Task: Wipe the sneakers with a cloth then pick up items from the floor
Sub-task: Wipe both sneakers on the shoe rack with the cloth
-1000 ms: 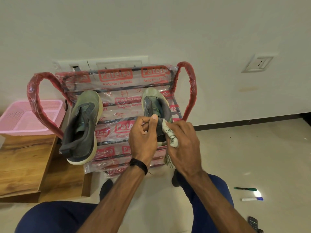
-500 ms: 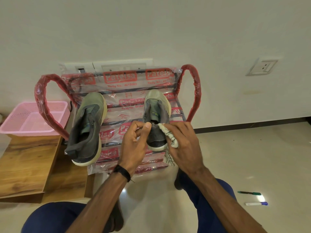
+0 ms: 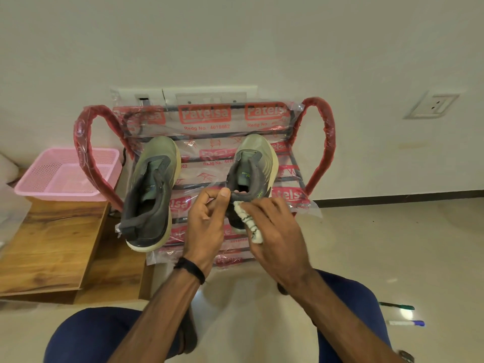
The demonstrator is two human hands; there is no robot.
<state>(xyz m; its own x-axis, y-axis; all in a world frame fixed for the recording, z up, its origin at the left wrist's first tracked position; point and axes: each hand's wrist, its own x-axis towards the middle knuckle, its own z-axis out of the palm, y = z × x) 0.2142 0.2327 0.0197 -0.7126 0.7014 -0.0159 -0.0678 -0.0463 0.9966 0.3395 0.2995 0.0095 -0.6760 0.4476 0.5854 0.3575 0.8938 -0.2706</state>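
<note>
In the head view, the left hand (image 3: 207, 224) pinches the heel collar of the right sneaker (image 3: 250, 176) between thumb and forefinger, and the right hand (image 3: 272, 231) grips a bunched white cloth (image 3: 250, 224) pressed against that shoe's heel. The shoe stands on the plastic-wrapped red rack (image 3: 323, 142), toe towards the far wall. A second earlier the left thumb sat lower on the heel and the cloth was at the shoe's right side; since then the pinch has climbed to the collar rim and the cloth has slid round to the back of the heel. That suggests the wiping of this shoe is nearing its end at the heel, though how much of the cloth actually touches the shoe is hidden by the fingers.

The left sneaker (image 3: 150, 189) lies on the rack's left side, untouched by either hand. On the floor at the near right, a green pen (image 3: 398, 306) and a blue-capped marker (image 3: 406, 323) wait for the pick-up step.
</note>
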